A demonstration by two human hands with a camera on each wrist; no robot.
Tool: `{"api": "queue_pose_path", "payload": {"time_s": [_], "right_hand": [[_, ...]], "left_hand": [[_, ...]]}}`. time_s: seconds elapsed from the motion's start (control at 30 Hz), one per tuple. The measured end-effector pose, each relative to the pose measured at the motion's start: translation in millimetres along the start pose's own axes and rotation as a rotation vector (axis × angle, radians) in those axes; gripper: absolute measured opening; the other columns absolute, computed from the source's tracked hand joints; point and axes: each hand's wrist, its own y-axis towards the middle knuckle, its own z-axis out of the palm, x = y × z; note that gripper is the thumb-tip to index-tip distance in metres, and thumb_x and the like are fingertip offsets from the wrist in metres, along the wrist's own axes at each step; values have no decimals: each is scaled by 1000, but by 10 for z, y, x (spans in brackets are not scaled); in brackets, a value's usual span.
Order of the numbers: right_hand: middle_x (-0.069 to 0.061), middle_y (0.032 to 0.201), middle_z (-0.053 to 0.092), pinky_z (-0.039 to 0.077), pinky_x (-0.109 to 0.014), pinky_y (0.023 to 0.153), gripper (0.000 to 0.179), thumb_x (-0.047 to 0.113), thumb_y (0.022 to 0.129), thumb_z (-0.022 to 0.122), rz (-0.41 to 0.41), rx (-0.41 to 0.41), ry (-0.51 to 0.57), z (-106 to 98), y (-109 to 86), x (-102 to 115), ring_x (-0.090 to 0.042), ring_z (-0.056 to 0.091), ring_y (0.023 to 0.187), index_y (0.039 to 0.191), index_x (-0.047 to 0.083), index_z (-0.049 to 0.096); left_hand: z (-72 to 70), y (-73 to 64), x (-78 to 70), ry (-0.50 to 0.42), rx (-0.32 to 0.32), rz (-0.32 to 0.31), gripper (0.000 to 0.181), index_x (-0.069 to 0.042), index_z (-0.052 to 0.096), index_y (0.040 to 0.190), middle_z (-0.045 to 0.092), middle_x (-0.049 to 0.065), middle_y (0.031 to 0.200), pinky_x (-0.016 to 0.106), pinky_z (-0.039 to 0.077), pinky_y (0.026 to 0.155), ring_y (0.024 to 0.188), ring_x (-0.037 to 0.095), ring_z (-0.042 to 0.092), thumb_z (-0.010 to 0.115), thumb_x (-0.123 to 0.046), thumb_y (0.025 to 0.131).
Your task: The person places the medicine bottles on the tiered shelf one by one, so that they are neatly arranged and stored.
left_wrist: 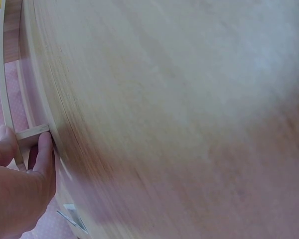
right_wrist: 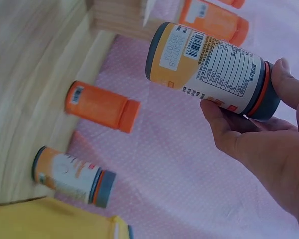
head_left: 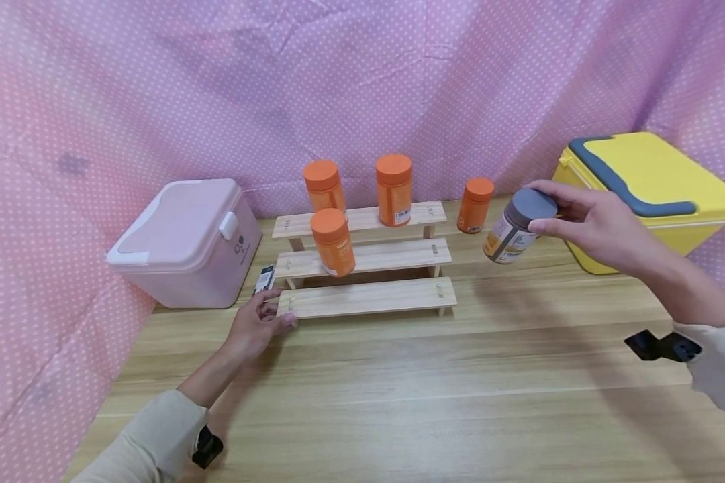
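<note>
My right hand [head_left: 607, 225] grips a supplement jar [head_left: 509, 236] by its grey lid and holds it tilted, right of the wooden shelf. The right wrist view shows the jar's printed white and orange label [right_wrist: 214, 67]. My left hand [head_left: 255, 327] holds the left end of the three-tier wooden shelf [head_left: 368, 300] at its lowest step, thumb near the front edge. Two orange bottles [head_left: 394, 191] stand on the top step, and another orange bottle [head_left: 335, 249] stands on the middle one. A smaller orange bottle [head_left: 474, 209] is on the table, left of the held jar.
A pink lidded box [head_left: 184, 235] sits at the left, a yellow box with a grey handle [head_left: 658, 181] at the right. Near the yellow box stands a second grey-lidded jar [right_wrist: 70, 177]. A small dark-and-white packet [head_left: 264, 278] lies beside the shelf. A pink dotted curtain [head_left: 362, 87] hangs behind.
</note>
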Motion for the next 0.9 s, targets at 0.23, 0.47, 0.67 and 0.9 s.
{"api": "queue_pose_path", "payload": {"time_s": [0.23, 0.47, 0.67, 0.9], "right_hand": [[2, 111, 62, 52, -11, 71, 46, 12, 90, 69, -16, -6, 43, 98, 102, 212, -3, 62, 93, 134, 17, 56], [-2, 112, 64, 49, -14, 67, 47, 15, 89, 70, -18, 16, 116, 318, 292, 418, -6, 60, 90, 134, 14, 57], [-11, 115, 63, 55, -21, 73, 46, 18, 91, 68, -14, 104, 191, 566, 474, 511, -15, 61, 93, 135, 13, 54], [-10, 118, 62, 52, -23, 82, 46, 18, 91, 68, -35, 173, 203, 888, 647, 551, -19, 59, 102, 135, 11, 53]], "left_hand": [[2, -2, -3, 11, -6, 10, 64, 1, 32, 144, 60, 24, 114, 27, 57, 78, 89, 20, 68, 66, -4, 90], [-4, 3, 1, -11, -4, 2, 64, 2, 32, 144, 60, 24, 114, 27, 57, 80, 89, 19, 68, 66, -3, 90], [-5, 10, 6, -19, -3, 4, 63, 2, 31, 144, 60, 24, 114, 27, 57, 79, 88, 19, 68, 65, -2, 91], [4, 11, 9, -10, -6, -2, 63, 1, 32, 144, 59, 24, 115, 27, 57, 78, 88, 19, 68, 65, -3, 90]]}}
